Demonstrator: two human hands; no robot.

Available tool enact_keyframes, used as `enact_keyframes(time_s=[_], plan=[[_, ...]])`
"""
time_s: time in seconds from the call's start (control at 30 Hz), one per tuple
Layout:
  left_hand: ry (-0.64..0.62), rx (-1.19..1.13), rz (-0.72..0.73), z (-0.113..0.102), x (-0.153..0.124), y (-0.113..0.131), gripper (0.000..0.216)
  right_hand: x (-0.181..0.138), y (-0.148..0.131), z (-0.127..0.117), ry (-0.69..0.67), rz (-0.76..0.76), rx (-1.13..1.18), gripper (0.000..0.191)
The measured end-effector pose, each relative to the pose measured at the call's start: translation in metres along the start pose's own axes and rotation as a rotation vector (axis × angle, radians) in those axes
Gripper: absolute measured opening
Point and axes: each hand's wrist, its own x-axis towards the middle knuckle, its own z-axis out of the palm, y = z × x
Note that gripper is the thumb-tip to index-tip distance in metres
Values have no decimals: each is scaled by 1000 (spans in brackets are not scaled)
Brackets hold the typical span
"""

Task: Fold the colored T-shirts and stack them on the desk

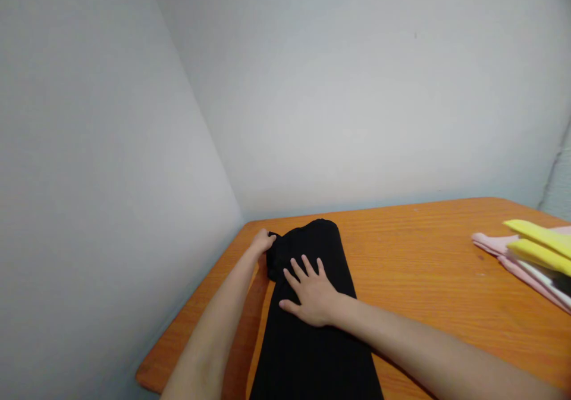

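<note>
A black garment [319, 358] lies lengthwise on the table, folded into a long strip that runs toward me and out of the bottom of the view. Its kind cannot be made out for certain. At its far left side a short flap, perhaps a sleeve, sticks out, and my left hand [263, 241] pinches the edge of that flap. My right hand [312, 296] rests flat on the middle of the cloth with fingers spread, gripping nothing.
The orange wooden table [414, 257] meets a pale wall [357, 91] at the back and another at the left. On the right lies a stack of folded clothes [535, 254] in yellow, pink, white and black, cut off by the view's edge.
</note>
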Motion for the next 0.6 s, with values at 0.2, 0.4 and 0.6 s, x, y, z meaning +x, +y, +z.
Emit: enact_keyframes(time_s=[0.2, 0.4, 0.6], plan=[[-42, -31, 142, -4, -5, 51, 30, -24, -28, -8, -46, -17, 59, 91], [-178, -81, 497, 16, -45, 74, 29, -83, -67, -8, -146, -256, 148, 80], [-145, 42, 724, 25, -90, 26, 42, -88, -57, -35, 144, -218, 85, 53]])
